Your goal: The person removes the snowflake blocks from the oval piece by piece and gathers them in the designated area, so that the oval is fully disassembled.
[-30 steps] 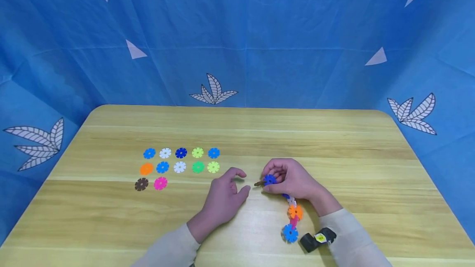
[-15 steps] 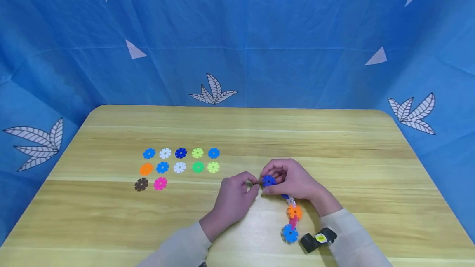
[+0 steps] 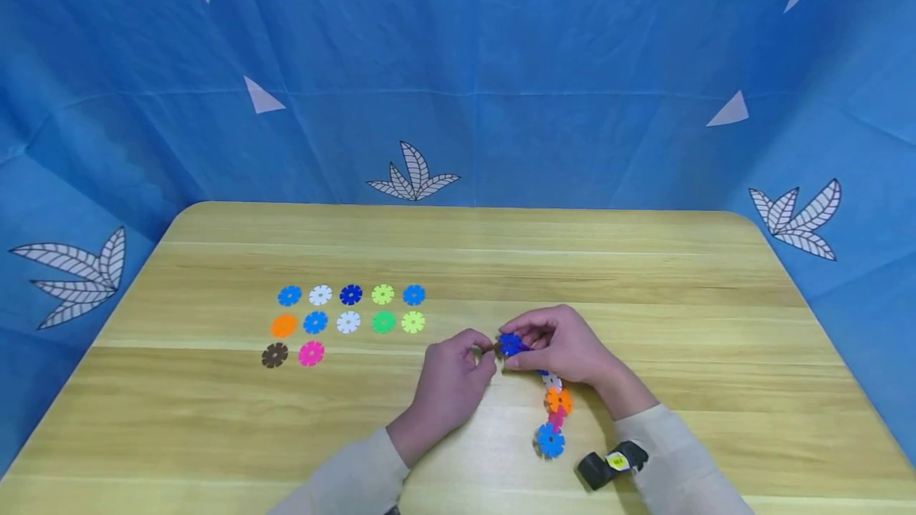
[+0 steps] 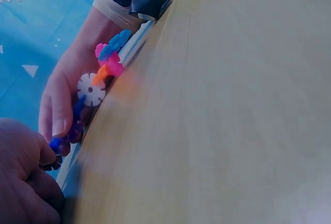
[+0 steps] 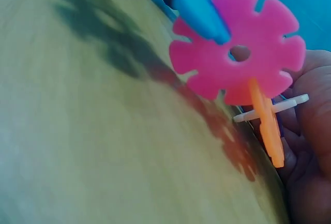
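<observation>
A chain of slotted plastic snowflake discs hangs from my right hand (image 3: pixel 561 344), whose thumb and fingers pinch a dark blue disc (image 3: pixel 510 345) at its upper end. Below come a white disc (image 4: pixel 91 90), an orange disc (image 3: pixel 559 400), a pink disc (image 5: pixel 279 22) and a light blue disc (image 3: pixel 550 441) at the bottom. The left hand (image 3: pixel 454 380) pinches a brown disc (image 4: pixel 51 164), which meets the dark blue one. Fingers cover most of the brown disc. In the right wrist view the discs stand crosswise, slotted into one another.
Loose discs lie in rows at the left of the wooden table (image 3: pixel 215 420), among them a brown disc (image 3: pixel 275 355), a pink disc (image 3: pixel 311 354) and a green disc (image 3: pixel 383 323). A black wrist camera (image 3: pixel 611 463) sits by the right sleeve. Blue cloth (image 3: pixel 572 62) hangs behind.
My left hand has moved right and taken hold of the brown disc. The chain has shifted slightly left, and its dark blue end has turned in the right hand.
</observation>
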Tool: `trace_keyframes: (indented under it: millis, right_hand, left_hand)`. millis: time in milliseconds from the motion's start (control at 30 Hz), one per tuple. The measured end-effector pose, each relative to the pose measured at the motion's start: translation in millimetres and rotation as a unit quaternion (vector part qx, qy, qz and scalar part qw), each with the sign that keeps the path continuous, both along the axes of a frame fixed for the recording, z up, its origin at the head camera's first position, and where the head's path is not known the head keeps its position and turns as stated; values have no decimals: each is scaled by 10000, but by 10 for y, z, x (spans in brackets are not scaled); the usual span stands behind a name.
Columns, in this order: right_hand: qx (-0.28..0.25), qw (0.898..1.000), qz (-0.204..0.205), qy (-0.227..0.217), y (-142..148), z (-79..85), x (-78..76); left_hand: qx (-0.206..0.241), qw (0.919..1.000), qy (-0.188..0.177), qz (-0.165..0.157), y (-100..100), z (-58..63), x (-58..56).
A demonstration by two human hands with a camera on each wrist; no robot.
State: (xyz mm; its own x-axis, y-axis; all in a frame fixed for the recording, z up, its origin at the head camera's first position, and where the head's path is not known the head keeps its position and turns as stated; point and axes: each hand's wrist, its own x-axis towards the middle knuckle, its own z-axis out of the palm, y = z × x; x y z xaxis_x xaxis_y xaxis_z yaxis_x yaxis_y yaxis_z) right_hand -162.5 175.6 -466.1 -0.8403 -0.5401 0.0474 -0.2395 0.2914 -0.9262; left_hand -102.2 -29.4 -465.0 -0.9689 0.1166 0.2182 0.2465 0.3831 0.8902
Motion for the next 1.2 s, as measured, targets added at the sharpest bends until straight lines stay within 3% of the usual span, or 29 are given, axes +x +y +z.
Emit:
trace_keyframes:
  millis: [333, 667, 967, 1200]
  right_hand:
    - [75, 9997, -242, -43, 4, -4, 1]
    - [23, 9999, -163, -31, 6, -11, 5]
    - [126, 9997, -188, -37, -1, 27, 10]
    - [154, 9995, -231, -119, 0, 13, 1]
  left_hand:
    - [7, 9993, 145, 356, 9, -5, 12]
    - [-71, 9996, 52, 269, -73, -14, 30]
    - [-60, 9983, -363, 463, -286, 20, 86]
    - [-64, 9964, -470, 699, -488, 16, 134]
